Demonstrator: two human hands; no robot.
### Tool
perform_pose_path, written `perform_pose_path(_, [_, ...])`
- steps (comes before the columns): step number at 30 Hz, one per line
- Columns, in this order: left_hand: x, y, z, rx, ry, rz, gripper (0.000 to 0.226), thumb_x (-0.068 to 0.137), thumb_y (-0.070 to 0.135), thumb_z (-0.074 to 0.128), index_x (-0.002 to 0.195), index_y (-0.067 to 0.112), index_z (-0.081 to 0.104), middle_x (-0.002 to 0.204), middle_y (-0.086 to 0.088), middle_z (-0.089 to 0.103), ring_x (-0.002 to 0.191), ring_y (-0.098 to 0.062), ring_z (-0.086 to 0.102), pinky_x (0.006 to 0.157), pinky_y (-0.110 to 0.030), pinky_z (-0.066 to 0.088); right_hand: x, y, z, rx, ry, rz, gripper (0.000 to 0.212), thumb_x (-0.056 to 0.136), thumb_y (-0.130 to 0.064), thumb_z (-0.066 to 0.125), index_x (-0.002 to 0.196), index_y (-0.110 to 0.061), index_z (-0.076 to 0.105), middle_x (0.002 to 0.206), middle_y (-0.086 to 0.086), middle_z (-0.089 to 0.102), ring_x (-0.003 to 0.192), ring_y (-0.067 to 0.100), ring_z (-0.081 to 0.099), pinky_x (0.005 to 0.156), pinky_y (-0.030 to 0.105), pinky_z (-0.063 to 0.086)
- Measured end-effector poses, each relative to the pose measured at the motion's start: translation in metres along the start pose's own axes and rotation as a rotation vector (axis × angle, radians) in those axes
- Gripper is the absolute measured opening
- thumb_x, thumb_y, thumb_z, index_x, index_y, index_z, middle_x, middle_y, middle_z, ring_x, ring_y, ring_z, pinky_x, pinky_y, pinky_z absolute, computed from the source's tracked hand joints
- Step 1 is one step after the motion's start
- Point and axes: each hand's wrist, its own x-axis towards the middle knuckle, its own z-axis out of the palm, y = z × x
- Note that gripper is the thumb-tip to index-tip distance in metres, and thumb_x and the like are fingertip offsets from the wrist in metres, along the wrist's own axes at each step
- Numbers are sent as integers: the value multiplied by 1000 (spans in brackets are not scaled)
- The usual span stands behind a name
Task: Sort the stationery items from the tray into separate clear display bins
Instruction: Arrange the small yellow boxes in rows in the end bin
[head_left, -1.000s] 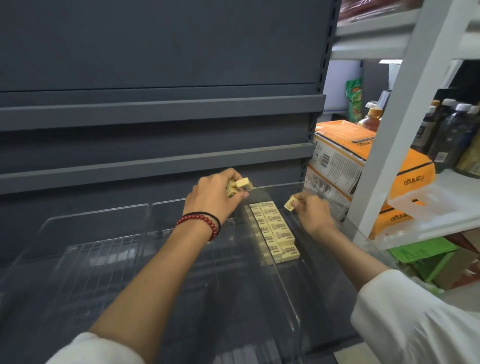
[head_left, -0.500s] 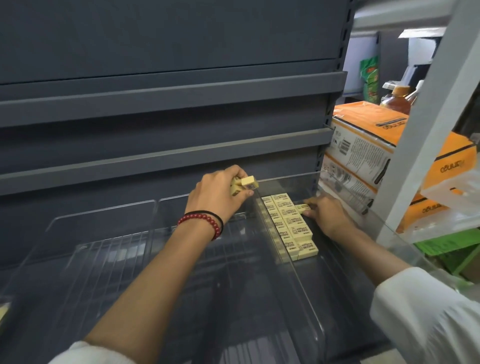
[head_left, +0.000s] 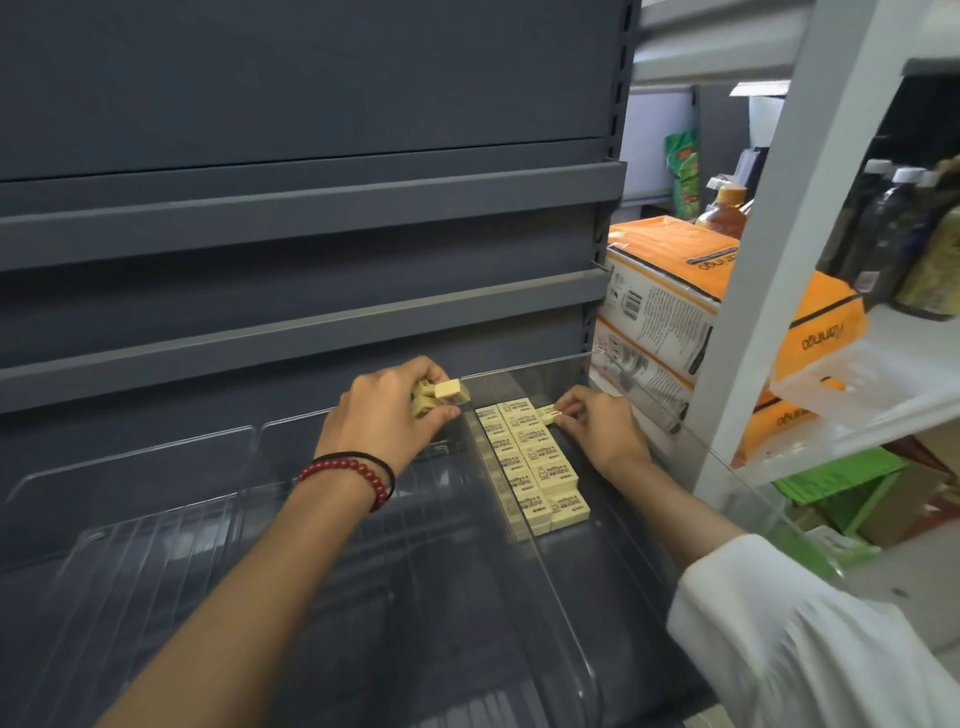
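Both forearms enter from the lower edge; the white sleeve (head_left: 810, 649) on the right arm is cut off by the frame. The walls of the clear bins (head_left: 566, 597) are hard to trace against the dark shelf; only their rims and glare show. The yellow blocks (head_left: 535, 467) lie in two tight rows in the right-hand bin, against its left wall; their print is too small to read. The left hand (head_left: 384, 421), with a red bead bracelet (head_left: 358, 473) at the wrist, grips a cluster of blocks (head_left: 441, 395) above the dividing wall; its fingers hide their number. The right hand (head_left: 602, 426) pinches a single block (head_left: 548, 414) at the far right corner of the rows. Orange boxes (head_left: 670, 280) stand beyond, partly behind a white upright (head_left: 769, 260). One second earlier, this single block was held above the bin; the left hand has kept its place.
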Motion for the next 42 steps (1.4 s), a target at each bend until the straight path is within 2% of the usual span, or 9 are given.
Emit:
perform_pose_path(9, [-3, 9, 0, 31, -30, 6, 19, 83, 47, 65, 97, 38, 55, 89, 10, 60, 84, -16, 59, 73, -35, 53, 7, 8, -12, -120, -206, -107, 26, 93, -12, 59, 117, -19, 63, 114, 5, 69, 107, 19, 63, 97, 35, 49])
perform_pose_path(12, [-5, 11, 2, 42, -44, 6, 19, 84, 48, 64, 97, 38, 55, 91, 10, 59, 87, -16, 58, 75, -34, 52, 9, -5, -17, -179, -170, -180, 35, 92, -11, 60, 127, -17, 58, 122, 6, 64, 113, 20, 60, 100, 32, 46])
perform_pose_path(15, [-6, 10, 2, 50, -40, -4, 19, 84, 48, 63, 99, 37, 55, 94, 9, 61, 91, -18, 59, 78, -36, 51, 5, -33, -29, -39, -76, -304, 30, 93, -21, 62, 123, -17, 62, 113, 1, 67, 105, 12, 61, 95, 28, 49])
perform_pose_path(19, [-5, 8, -1, 55, 3, -50, 23, 86, 46, 62, 106, 35, 55, 100, 7, 63, 95, -20, 60, 80, -35, 50, -10, -72, -37, 189, -154, -428, 20, 91, -28, 64, 109, -22, 68, 102, -7, 67, 92, -1, 61, 80, 7, 44])
perform_pose_path(26, [-3, 1, 0, 84, 9, -64, 28, 86, 46, 62, 110, 32, 56, 103, 2, 65, 95, -22, 61, 79, -37, 52, -23, -112, -30, 473, -234, -481, 20, 82, -20, 74, 101, -17, 72, 93, -8, 73, 89, 4, 66, 84, 15, 50])
perform_pose_path(31, [-1, 3, 2, 55, 30, -53, 25, 87, 43, 62, 108, 31, 56, 99, 1, 65, 92, -23, 62, 76, -36, 53, -25, -113, -26, 422, -292, -518, 14, 85, -19, 72, 98, -16, 70, 92, -8, 72, 86, -1, 63, 70, 9, 43])
perform_pose_path(36, [-1, 0, 2, 20, 7, -83, 16, 88, 40, 62, 102, 35, 57, 99, 4, 64, 92, -21, 62, 80, -36, 53, -19, -94, -28, 340, -150, -452, 12, 93, -29, 61, 95, -21, 52, 102, -11, 68, 93, -2, 63, 76, 22, 53])
perform_pose_path(39, [-2, -4, 2, 46, -8, -68, 17, 88, 41, 61, 104, 35, 57, 100, 5, 63, 93, -19, 61, 79, -33, 52, -12, -66, -32, 159, -180, -387, 20, 85, -21, 70, 93, -24, 51, 97, -10, 65, 90, 6, 63, 73, 26, 53])
perform_pose_path(42, [-1, -5, 2, 40, -3, -67, 17, 88, 42, 61, 104, 35, 57, 98, 6, 62, 92, -18, 61, 78, -33, 52, -12, -42, -32, 175, -235, -284, 31, 77, -13, 78, 95, -24, 56, 94, -9, 64, 91, 9, 61, 78, 24, 52])
